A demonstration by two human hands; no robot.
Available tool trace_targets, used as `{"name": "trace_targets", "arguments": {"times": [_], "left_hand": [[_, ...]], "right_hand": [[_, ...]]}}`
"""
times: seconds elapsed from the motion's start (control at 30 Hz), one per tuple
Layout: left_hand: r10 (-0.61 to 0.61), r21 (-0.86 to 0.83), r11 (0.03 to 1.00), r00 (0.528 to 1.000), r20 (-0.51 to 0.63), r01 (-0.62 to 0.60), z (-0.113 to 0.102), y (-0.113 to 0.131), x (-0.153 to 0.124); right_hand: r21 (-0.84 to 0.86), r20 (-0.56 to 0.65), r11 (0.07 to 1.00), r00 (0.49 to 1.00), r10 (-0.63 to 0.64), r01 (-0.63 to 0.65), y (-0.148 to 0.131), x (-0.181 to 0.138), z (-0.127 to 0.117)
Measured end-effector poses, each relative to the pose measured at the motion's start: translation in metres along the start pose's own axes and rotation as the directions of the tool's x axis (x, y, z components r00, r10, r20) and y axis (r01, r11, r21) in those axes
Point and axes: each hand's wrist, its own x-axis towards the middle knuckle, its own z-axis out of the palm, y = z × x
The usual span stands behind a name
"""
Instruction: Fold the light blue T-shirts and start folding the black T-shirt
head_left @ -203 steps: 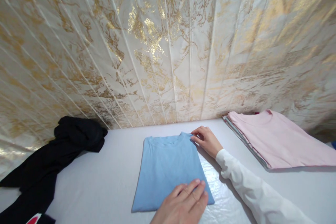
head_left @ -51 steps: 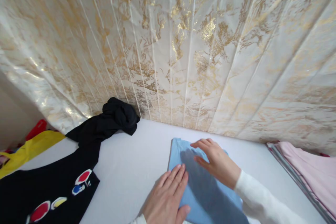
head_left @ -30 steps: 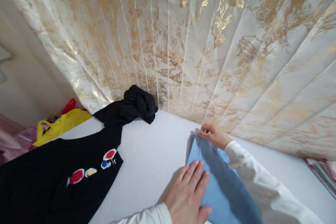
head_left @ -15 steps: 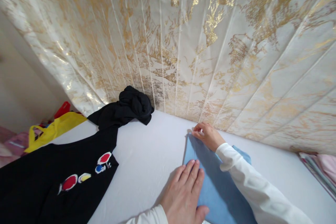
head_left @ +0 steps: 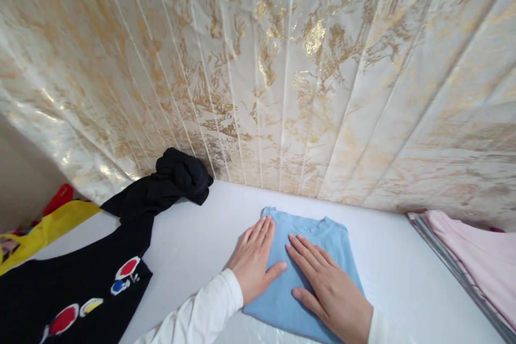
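A light blue shirt [head_left: 284, 301] lies folded into a compact shape on the white surface in front of me, its neckline at the far edge. My left hand [head_left: 258, 260] rests flat on the shirt's left side, fingers stretched toward the collar. Palm down on the middle and right part of the cloth is my right hand [head_left: 328, 285], its fingers extended and slightly spread. Neither hand grips anything. The hands and wrists cover part of the shirt.
A black garment [head_left: 92, 285] with red, blue and yellow prints spreads over the left side, and a bunched black cloth [head_left: 177, 177] lies behind it. Folded clothes with a pink one [head_left: 471, 258] on top are stacked at right. A gold-patterned curtain [head_left: 282, 91] hangs behind.
The right hand has let go of the shirt's far corner and now lies flat on it. The shirt has gone from a narrow strip to a wider folded shape. My view has shifted right.
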Motion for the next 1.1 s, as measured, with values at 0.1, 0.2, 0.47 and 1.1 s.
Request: {"name": "trace_targets", "arguments": {"times": [0.1,0.2,0.47,1.1], "left_hand": [[-0.041,0.010,0.999,0.999,-0.017,0.041,0.004,-0.001,-0.001],[0.002,0.060,0.998,1.000,-0.027,0.000,0.003,-0.002,-0.002],[0.057,0.097,0.993,0.995,0.084,-0.065,-0.009,-0.008,0.001],[0.454,-0.241,0.880,0.872,0.180,-0.409,-0.001,0.101,0.037]], "right_hand": [[0.000,0.004,1.000,1.000,0.010,-0.010,0.002,0.000,0.002],[0.014,-0.007,1.000,1.000,0.007,-0.007,0.001,0.000,0.004],[0.142,-0.120,0.990,0.993,0.007,0.010,0.014,-0.006,-0.002],[0.454,-0.038,0.831,0.926,0.377,-0.320,0.135,0.002,-0.056]]}}
